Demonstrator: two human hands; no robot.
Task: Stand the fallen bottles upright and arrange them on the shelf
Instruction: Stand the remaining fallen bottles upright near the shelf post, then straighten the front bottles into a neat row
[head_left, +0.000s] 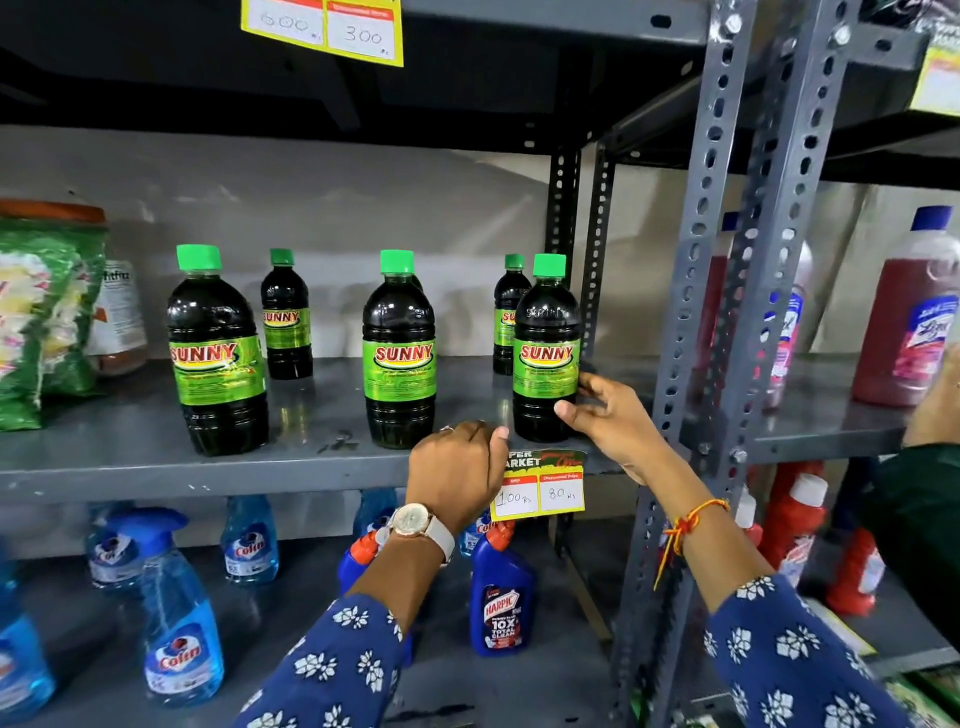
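Note:
Several dark "Sunny" bottles with green caps stand upright on the grey metal shelf (130, 457). In the front row are a left bottle (215, 353), a middle bottle (399, 353) and a right bottle (545, 353). Two smaller-looking ones stand behind, one at the back left (285, 317) and one at the back right (506, 317). My right hand (610, 415) touches the lower right side of the right front bottle with thumb and fingers. My left hand (457, 473), fingers curled with nothing in it, rests at the shelf's front edge just below the middle bottle.
A green bag (41, 317) and a white jar (117, 317) sit at the shelf's left end. A yellow price tag (540, 491) hangs on the front edge. Blue spray bottles (179, 613) and a Harpic bottle (501, 603) stand below. Grey uprights (691, 322) and red bottles (914, 312) are on the right.

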